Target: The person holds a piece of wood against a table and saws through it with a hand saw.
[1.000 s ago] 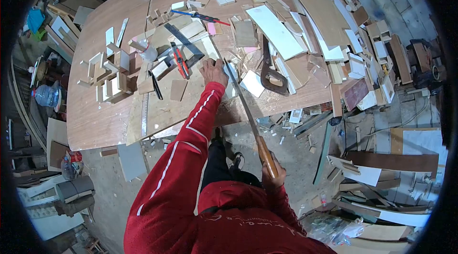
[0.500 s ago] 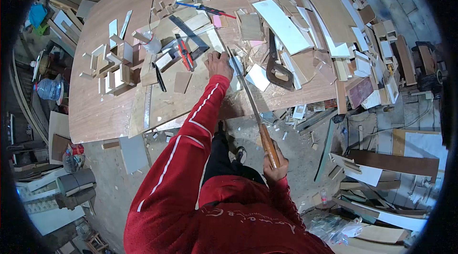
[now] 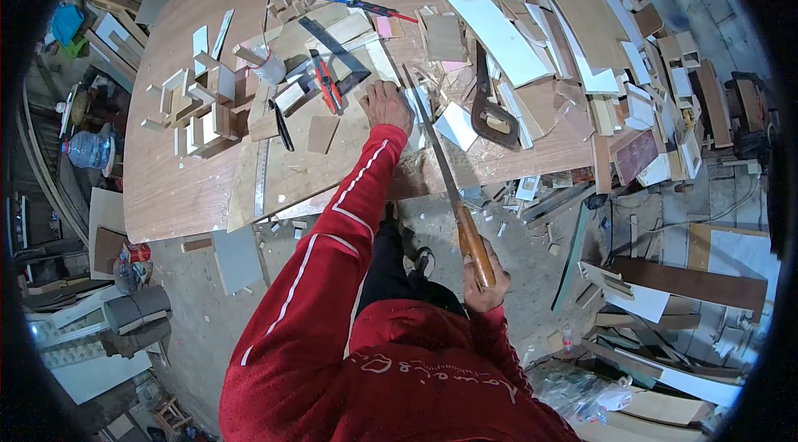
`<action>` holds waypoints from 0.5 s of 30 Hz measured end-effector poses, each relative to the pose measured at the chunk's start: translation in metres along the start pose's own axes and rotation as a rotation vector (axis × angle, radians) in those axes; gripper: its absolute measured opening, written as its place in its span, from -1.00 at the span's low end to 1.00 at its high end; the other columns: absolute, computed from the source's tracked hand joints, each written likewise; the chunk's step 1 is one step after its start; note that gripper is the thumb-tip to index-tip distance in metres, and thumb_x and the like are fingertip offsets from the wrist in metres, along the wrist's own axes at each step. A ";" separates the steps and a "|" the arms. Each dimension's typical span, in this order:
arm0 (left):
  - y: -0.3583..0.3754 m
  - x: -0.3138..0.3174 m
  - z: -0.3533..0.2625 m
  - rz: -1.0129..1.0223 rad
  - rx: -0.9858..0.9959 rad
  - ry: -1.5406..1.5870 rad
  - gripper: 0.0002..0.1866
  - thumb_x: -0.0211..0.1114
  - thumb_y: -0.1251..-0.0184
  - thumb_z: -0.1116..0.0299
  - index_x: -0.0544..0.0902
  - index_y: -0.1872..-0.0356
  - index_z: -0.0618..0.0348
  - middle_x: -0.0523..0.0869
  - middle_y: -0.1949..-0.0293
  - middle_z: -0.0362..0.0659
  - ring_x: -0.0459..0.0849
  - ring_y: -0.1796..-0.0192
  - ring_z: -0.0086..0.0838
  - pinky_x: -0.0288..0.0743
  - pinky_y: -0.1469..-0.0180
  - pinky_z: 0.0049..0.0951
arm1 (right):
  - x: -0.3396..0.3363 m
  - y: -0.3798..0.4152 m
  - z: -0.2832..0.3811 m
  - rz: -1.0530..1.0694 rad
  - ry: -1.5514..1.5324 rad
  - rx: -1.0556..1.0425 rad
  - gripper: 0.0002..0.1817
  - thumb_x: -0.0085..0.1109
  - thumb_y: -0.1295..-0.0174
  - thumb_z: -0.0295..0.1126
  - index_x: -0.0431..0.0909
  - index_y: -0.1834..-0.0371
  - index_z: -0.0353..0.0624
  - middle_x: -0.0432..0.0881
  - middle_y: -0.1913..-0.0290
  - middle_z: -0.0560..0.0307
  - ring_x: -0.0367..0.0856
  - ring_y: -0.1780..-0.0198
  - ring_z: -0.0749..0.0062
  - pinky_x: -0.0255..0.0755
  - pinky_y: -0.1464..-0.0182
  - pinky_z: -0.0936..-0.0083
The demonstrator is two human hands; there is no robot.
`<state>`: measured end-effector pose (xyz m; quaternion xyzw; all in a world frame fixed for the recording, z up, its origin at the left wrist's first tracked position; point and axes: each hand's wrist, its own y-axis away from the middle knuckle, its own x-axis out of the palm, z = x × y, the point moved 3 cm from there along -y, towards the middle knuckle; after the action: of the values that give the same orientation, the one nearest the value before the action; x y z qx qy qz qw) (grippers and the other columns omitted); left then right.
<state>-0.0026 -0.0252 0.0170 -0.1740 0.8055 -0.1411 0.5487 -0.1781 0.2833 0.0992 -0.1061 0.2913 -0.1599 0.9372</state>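
My right hand is wrapped round the wooden handle of a long, narrow saw. The blade points away from me, over the table's front edge, and its tip lies just right of my left hand. That left hand rests on the work board, fingers bent and close together; whatever is under them is hidden. White offcuts lie beside the blade. A red-handled tool and a dark metal square are just beyond and left of my left hand.
Another handsaw lies right of the blade. Small wooden frames stand on the left, near a cup. Boards and offcuts are piled on the right. A blue-and-red clamp lies farther back.
The saw has slid slightly forward, its tip now farther past the fingers of my left hand. My left hand stays at the same spot on the board. The whole view has shifted a little.
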 end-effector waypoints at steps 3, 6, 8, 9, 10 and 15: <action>-0.001 -0.002 0.000 0.115 -0.042 0.037 -0.85 0.19 -0.18 0.32 0.55 0.26 0.10 0.58 0.17 -0.09 0.48 -0.03 -0.16 0.31 -0.01 -0.10 | -0.004 0.001 -0.001 0.139 0.053 0.140 -0.50 0.21 -0.12 -0.50 0.48 -0.20 -0.25 0.71 0.13 -0.07 0.74 0.37 0.27 0.58 0.33 0.45; -0.001 -0.001 -0.001 0.180 -0.025 0.007 -0.74 0.28 0.03 0.37 0.58 0.24 0.08 0.59 0.18 -0.09 0.48 -0.02 -0.17 0.31 0.01 -0.10 | -0.004 0.003 -0.003 0.126 0.056 0.096 -0.49 0.19 -0.12 -0.52 0.46 -0.21 -0.27 0.71 0.13 -0.09 0.73 0.41 0.24 0.58 0.35 0.43; -0.001 -0.001 0.000 0.172 -0.011 0.005 -0.75 0.27 0.03 0.38 0.59 0.24 0.07 0.60 0.18 -0.08 0.49 -0.01 -0.17 0.32 0.03 -0.11 | -0.003 0.002 0.004 0.102 0.045 0.040 -0.51 0.18 -0.13 -0.56 0.47 -0.20 -0.29 0.70 0.15 -0.10 0.71 0.40 0.33 0.56 0.34 0.48; -0.002 -0.001 0.000 0.161 0.002 0.005 -0.75 0.27 0.02 0.38 0.61 0.24 0.07 0.61 0.18 -0.07 0.50 0.00 -0.17 0.34 0.05 -0.12 | -0.002 0.000 0.008 0.076 0.036 -0.020 -0.53 0.16 -0.15 -0.60 0.47 -0.20 -0.31 0.69 0.18 -0.11 0.69 0.39 0.41 0.54 0.34 0.52; -0.003 -0.001 0.000 0.157 0.000 0.002 -0.75 0.27 0.02 0.38 0.61 0.24 0.07 0.61 0.18 -0.07 0.50 0.00 -0.17 0.34 0.05 -0.12 | 0.002 -0.001 0.008 0.078 0.033 -0.023 -0.53 0.16 -0.15 -0.60 0.47 -0.20 -0.31 0.69 0.18 -0.11 0.69 0.39 0.41 0.54 0.34 0.52; -0.003 0.000 0.001 0.153 0.008 0.031 -0.82 0.21 -0.09 0.39 0.65 0.25 0.09 0.64 0.20 -0.06 0.53 0.02 -0.15 0.38 0.04 -0.13 | 0.024 -0.012 -0.001 0.106 -0.013 0.154 -0.53 0.12 -0.18 -0.58 0.44 -0.22 -0.31 0.68 0.13 -0.15 0.72 0.29 0.38 0.56 0.26 0.50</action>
<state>-0.0007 -0.0282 0.0184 -0.1074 0.8243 -0.1045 0.5459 -0.1629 0.2630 0.0894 -0.0190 0.2774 -0.1312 0.9516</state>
